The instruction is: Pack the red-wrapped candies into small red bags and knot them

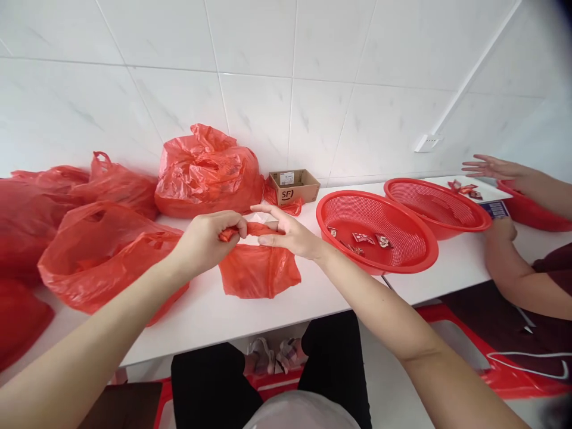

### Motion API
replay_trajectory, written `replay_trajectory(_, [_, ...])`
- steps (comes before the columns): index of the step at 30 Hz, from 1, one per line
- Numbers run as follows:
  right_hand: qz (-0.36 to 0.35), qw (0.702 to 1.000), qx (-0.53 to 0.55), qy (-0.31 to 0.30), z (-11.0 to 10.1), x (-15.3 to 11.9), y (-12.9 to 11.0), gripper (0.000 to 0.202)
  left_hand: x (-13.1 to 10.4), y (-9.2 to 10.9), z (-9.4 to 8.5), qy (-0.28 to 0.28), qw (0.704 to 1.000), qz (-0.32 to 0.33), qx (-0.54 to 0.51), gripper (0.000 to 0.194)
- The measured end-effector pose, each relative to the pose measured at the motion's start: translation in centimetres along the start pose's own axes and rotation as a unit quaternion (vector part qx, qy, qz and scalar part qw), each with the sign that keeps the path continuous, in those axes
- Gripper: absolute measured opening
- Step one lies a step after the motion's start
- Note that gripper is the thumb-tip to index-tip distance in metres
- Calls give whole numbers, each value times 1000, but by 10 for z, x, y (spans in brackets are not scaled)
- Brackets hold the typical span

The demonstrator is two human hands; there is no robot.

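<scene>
A small red plastic bag (260,271) hangs over the white table in front of me, its top gathered into a twisted strip. My left hand (212,235) is closed around the left end of that strip. At its right end my right hand (288,233) has the strip between thumb and fingers, with the index finger stretched out. The body of the bag hangs below both hands and looks flat. An open red plastic bag (111,250) stands just left of my left hand, with red material inside.
Full red bags (208,173) line the wall, beside a cardboard box (295,187). Red baskets (378,229) stand to the right, the nearest holding several small packets. Another person's hands (500,167) are at the far right, near a red basin. The white table's front edge (250,333) is near my knees.
</scene>
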State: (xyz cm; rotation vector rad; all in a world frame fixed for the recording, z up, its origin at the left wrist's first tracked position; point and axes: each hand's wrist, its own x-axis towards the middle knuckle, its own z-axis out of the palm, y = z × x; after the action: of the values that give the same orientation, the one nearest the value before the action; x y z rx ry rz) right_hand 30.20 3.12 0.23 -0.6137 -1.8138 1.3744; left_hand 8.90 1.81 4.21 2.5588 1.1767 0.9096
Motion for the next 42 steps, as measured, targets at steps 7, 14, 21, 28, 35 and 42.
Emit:
replay_trajectory(7, [53,982,183,-5,14,-4,2,33,-15,9,22,107,960,93,241,45])
replay_trajectory(14, [8,990,-24,141,3,7,14,19,-19,20,25,10,969,-4,248,47])
replay_trajectory(21, [146,913,-266,272,-47,32,73,21,-82,34,66,-34,989,-81,119,38])
replay_trajectory(28, [101,888,-342,291,-3,4,68,17,-93,-1,103,100,969,-212,-80,36])
replay_trajectory(35, [48,827,-412,379,53,-48,118,27,-73,-16,167,118,964,-224,-77,30])
replay_trajectory(42, [117,807,-457,355,30,-87,146,27,-97,-33,176,72,962,-260,-50,22])
